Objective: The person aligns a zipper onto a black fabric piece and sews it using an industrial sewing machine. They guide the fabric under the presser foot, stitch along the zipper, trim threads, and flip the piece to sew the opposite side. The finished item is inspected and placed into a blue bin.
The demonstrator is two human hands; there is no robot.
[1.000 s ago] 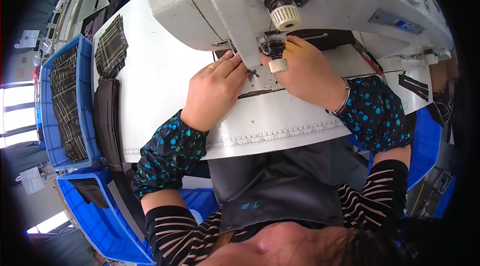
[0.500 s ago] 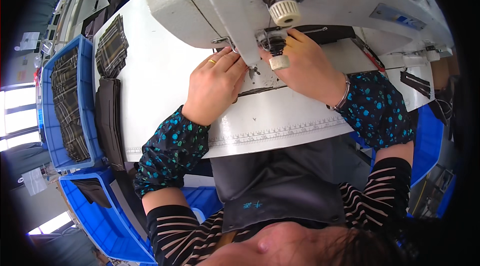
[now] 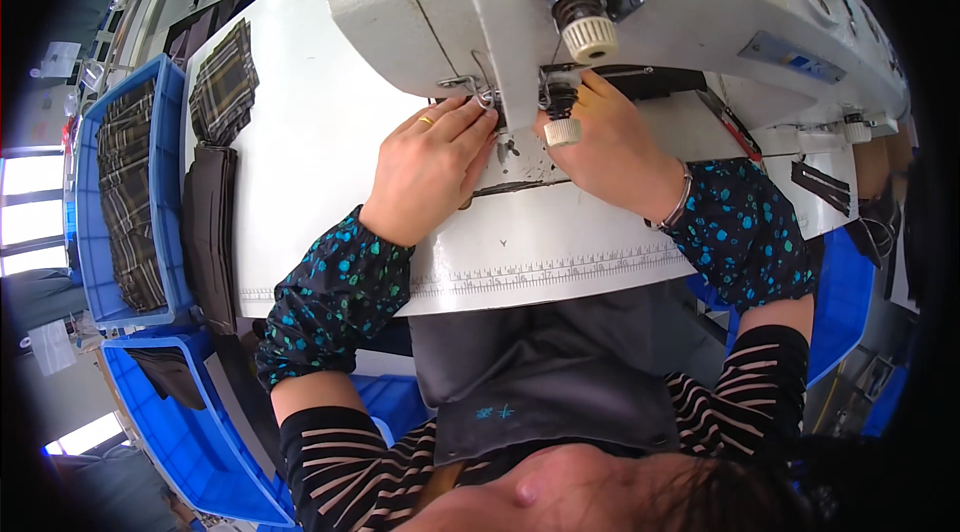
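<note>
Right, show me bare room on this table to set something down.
Widest: white tabletop between the plaid fabric stack and left hand. Narrower: the front strip by the ruler scale, between the patterned oversleeves. Crowded: beneath the sewing machine head, at the right hand, and near the slim red tool and dark strips.

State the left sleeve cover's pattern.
Left sleeve cover: blue-green blotches on black, best in the head view.

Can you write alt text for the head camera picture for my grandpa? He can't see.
A person's left hand and right hand are close together at a white sewing machine on a white table, near dark cloth. To the left are plaid cloth pieces, a dark stack, and a blue bin holding more plaid cloth.
</note>
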